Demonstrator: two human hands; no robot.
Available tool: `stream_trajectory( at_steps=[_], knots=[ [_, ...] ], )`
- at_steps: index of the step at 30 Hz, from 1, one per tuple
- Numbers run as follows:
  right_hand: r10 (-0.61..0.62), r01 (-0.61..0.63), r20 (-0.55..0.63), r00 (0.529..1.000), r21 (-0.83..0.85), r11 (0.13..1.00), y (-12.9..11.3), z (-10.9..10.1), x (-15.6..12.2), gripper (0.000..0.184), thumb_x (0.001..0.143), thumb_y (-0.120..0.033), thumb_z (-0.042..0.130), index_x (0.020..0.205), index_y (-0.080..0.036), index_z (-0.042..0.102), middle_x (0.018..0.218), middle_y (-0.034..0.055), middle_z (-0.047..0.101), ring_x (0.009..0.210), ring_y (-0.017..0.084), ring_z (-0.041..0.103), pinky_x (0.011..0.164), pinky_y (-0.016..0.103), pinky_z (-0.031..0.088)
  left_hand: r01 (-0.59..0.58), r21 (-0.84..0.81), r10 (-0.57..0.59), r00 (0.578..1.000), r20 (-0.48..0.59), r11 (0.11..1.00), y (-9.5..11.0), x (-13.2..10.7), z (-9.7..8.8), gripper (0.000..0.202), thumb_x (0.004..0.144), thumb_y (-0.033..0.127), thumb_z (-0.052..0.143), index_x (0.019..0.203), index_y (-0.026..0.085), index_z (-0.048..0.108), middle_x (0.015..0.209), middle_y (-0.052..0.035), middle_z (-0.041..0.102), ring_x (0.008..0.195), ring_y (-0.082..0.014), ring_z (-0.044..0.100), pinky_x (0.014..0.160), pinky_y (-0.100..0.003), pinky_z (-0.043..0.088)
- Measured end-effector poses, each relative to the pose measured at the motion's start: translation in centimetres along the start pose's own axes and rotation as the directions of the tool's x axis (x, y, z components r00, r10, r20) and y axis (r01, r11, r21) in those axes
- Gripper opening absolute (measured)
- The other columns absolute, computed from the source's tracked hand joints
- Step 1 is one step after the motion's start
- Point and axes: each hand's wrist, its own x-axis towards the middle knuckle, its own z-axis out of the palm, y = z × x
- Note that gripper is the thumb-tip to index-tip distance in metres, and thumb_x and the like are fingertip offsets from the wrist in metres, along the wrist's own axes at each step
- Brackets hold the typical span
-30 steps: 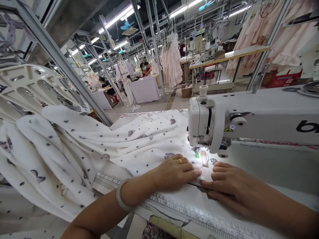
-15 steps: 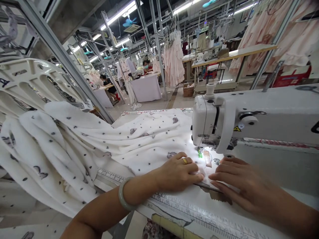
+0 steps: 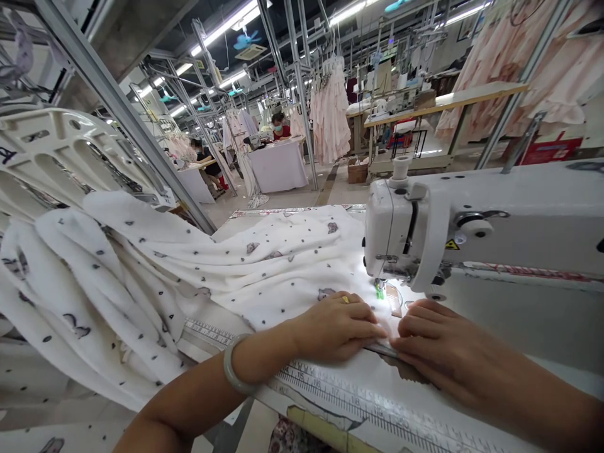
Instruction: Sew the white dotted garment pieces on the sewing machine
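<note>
White plush fabric (image 3: 283,283) printed with small dark spots and grey figures lies across the sewing table, its right edge under the needle area of a white sewing machine (image 3: 401,233). My left hand (image 3: 337,327), wearing a ring, is closed on the fabric's edge just in front of the presser foot. Close beside it, my right hand (image 3: 434,343) has its fingers drawn together at the same edge; the fingertips meet the cloth, partly hidden. A bright green piece (image 3: 380,290) shows at the needle under the machine's lamp.
A measuring tape strip (image 3: 330,390) runs along the table's front edge. More fabric drapes over a cream plastic chair-like frame (image 3: 70,135) at left. Metal posts (image 3: 127,119) rise behind. Farther off are pink garments (image 3: 330,107) on hangers and a person (image 3: 280,129) at another table.
My right hand has moved slightly left, and its spread fingers have closed in at the fabric edge. My left fingers have pinched closer together. The fabric stays nearly in place.
</note>
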Motion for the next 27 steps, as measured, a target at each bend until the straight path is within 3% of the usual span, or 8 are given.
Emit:
stream_trajectory(
  at_steps=[5,10,13,15,18,21,27],
  knots=[
    [-0.064,0.062,-0.037,0.997,-0.054,0.997,-0.1,0.1,0.2,0.023,0.107,-0.024,0.047,0.099,-0.021,0.068,0.095,0.0045,0.072,0.095,0.023,0.062,0.092,0.044,0.044,0.168,-0.070,-0.174,0.982,-0.075,0.983,0.5,0.4,-0.2,0.034,0.112,0.035,0.037,0.119,0.013,0.062,0.119,-0.0110,0.070,0.110,-0.0213,0.062,0.103,-0.037,0.051],
    [-0.017,0.019,-0.036,0.999,0.064,0.998,-0.7,-0.5,0.3,0.027,0.108,-0.028,0.048,0.096,-0.024,0.072,0.092,0.0052,0.073,0.093,0.023,0.064,0.090,0.041,0.049,0.246,0.090,-0.240,0.968,-0.067,0.965,0.9,0.7,0.3,0.043,0.112,0.046,0.033,0.116,0.013,0.060,0.114,-0.0115,0.068,0.106,-0.0240,0.062,0.098,-0.040,0.054],
    [-0.002,0.005,-0.025,1.000,0.109,0.994,-0.8,-0.8,0.3,0.030,0.109,-0.030,0.047,0.096,-0.024,0.073,0.091,0.0055,0.074,0.094,0.023,0.065,0.087,0.040,0.050,0.180,0.189,-0.164,0.982,-0.098,0.965,1.0,0.7,0.4,0.035,0.111,0.036,0.036,0.123,0.012,0.059,0.125,-0.0137,0.066,0.117,-0.0247,0.060,0.104,-0.040,0.052],
    [0.008,-0.005,-0.024,1.000,0.124,0.992,-0.8,-0.8,0.3,0.030,0.109,-0.030,0.046,0.097,-0.024,0.073,0.091,0.0056,0.074,0.094,0.023,0.065,0.086,0.040,0.050,0.066,0.288,-0.040,0.995,-0.096,0.955,1.0,0.6,0.4,0.027,0.109,0.023,0.040,0.122,0.012,0.061,0.130,-0.0132,0.066,0.126,-0.0243,0.057,0.113,-0.042,0.046],
    [0.020,-0.017,-0.022,1.000,0.133,0.991,-0.6,-0.7,0.2,0.032,0.109,-0.030,0.045,0.096,-0.024,0.073,0.090,0.0056,0.074,0.091,0.023,0.065,0.084,0.039,0.051,-0.089,0.386,0.125,0.990,-0.069,0.918,0.9,0.4,0.5,0.023,0.107,0.013,0.044,0.116,0.012,0.065,0.121,-0.0089,0.071,0.121,-0.0200,0.061,0.115,-0.039,0.041],
    [0.013,-0.011,-0.018,1.000,0.126,0.992,-0.5,-0.6,0.1,0.031,0.109,-0.030,0.046,0.097,-0.024,0.074,0.090,0.0054,0.074,0.090,0.023,0.065,0.083,0.039,0.051,-0.105,0.354,0.143,0.986,-0.084,0.929,0.8,0.4,0.8,0.021,0.107,0.014,0.048,0.116,0.013,0.067,0.107,-0.0048,0.075,0.107,-0.0156,0.066,0.105,-0.032,0.045],
    [0.012,-0.014,0.021,1.000,0.128,0.992,-0.4,-0.9,0.1,0.027,0.108,-0.029,0.048,0.099,-0.025,0.073,0.093,0.0044,0.074,0.091,0.023,0.065,0.081,0.039,0.050,-0.114,0.320,0.155,0.982,-0.107,0.941,0.7,0.4,0.8,0.024,0.108,0.012,0.045,0.107,0.015,0.069,0.104,-0.0016,0.076,0.102,-0.0135,0.067,0.101,-0.032,0.044]
  ],
)
